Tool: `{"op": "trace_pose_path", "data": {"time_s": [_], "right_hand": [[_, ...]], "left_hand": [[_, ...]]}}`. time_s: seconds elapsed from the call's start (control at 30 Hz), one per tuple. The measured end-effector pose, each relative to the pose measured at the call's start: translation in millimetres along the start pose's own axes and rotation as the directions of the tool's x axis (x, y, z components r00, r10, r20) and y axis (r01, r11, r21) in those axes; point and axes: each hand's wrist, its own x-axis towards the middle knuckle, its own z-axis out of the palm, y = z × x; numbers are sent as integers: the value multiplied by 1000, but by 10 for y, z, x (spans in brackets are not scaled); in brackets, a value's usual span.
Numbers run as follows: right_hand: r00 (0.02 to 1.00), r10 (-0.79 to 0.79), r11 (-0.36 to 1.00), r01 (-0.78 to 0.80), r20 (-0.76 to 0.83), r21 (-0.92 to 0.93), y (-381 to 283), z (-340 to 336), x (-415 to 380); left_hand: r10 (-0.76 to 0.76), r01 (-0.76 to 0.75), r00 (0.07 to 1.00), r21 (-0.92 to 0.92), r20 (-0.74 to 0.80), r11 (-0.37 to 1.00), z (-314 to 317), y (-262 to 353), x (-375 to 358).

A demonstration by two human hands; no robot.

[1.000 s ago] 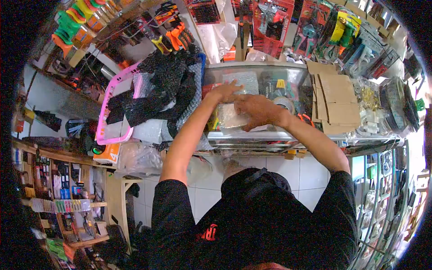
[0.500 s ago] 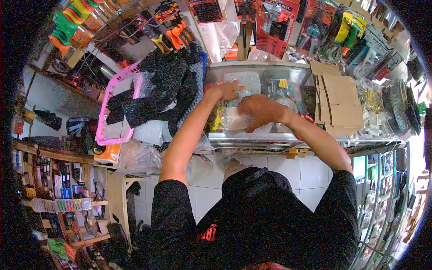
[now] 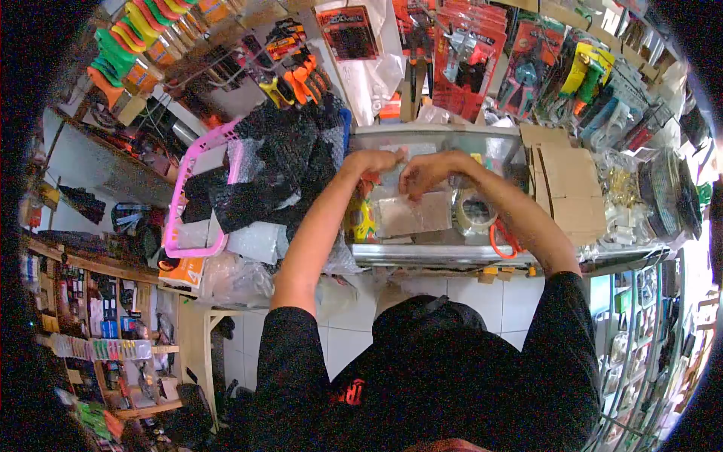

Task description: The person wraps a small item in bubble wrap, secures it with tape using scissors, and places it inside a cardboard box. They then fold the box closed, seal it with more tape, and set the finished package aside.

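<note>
Shirt: my black shirt [image 3: 467, 369] fills the bottom of the view.
Counter: the glass counter [image 3: 429, 254] runs across in front of me.
Orange handle: a looped orange handle [image 3: 506, 239] lies near its front edge, right of the tape roll [image 3: 476, 212].
Flat package: the brownish flat package [image 3: 413, 215] lies on the counter, between the tape roll and a yellow packet [image 3: 363, 221].
Right hand: my right hand [image 3: 431, 173] is over the package's far edge, fingers loosely curled; I cannot tell whether they grip anything.
Left hand: my left hand [image 3: 380, 160] reaches in beside it, fingers partly extended; its hold is unclear.
Hanging packs: red tool packs [image 3: 468, 64] hang beyond.
</note>
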Motion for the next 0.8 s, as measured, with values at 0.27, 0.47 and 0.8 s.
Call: {"op": "trace_pose_path", "data": {"time_s": [0.27,0.47,0.8], "right_hand": [[975,156,978,-130,158,-161,229,-328,300],[969,162,987,-160,187,-26,345,-398,343],[973,226,929,-230,-47,-290,53,-418,175]], "left_hand": [[-203,203,978,-4,-53,979,-71,93,169],[-144,144,988,-18,-54,989,-50,148,-51],[-95,88,992,-85,-85,993,-34,338,-596]]}}
